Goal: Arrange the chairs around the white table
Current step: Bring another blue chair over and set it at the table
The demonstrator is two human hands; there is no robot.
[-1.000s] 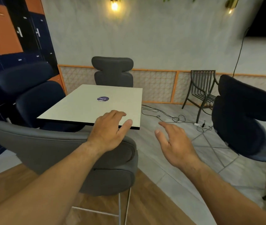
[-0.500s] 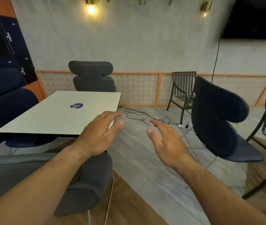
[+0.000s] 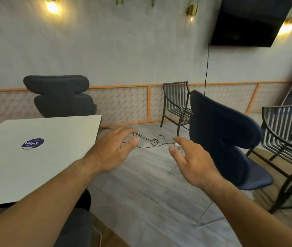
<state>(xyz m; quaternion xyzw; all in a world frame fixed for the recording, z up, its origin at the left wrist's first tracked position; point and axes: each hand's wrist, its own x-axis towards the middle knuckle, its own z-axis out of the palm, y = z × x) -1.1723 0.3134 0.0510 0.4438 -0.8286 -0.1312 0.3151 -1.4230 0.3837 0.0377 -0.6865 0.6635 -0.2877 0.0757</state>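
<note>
Fingers of both hands are spread loosely apart and hold nothing. Left hand (image 3: 112, 150) reaches forward, palm down, over the floor just past the right edge of the white table (image 3: 40, 154), its forearm crossing the table's near corner. Right hand (image 3: 193, 163) is stretched out beside it, palm turned inward toward the left, thumb up, with its fingertips just short of the back of the blue chair (image 3: 225, 139); no touch can be seen.

A second ago the left hand rested on the top of the grey chair (image 3: 75, 227) at the near side of the table; now that hand is off it and only a dark slice of this chair shows below the table corner. The view has swung right since then: the table has slid to the left of the picture, the blue chair has come toward the middle, and the right hand is closer to it than before.

The blue chair stands apart from the table, on the tiled floor to its right, with its back turned toward the hands. A dark grey chair (image 3: 59, 95) sits at the table's far end. A round blue sticker (image 3: 32, 143) lies on the tabletop. A black cable (image 3: 152, 140) trails over the floor between the two hands. Two metal slatted chairs (image 3: 175, 104) (image 3: 284, 132) stand behind the blue one, near the wall, and a dark screen (image 3: 248, 20) hangs above.
</note>
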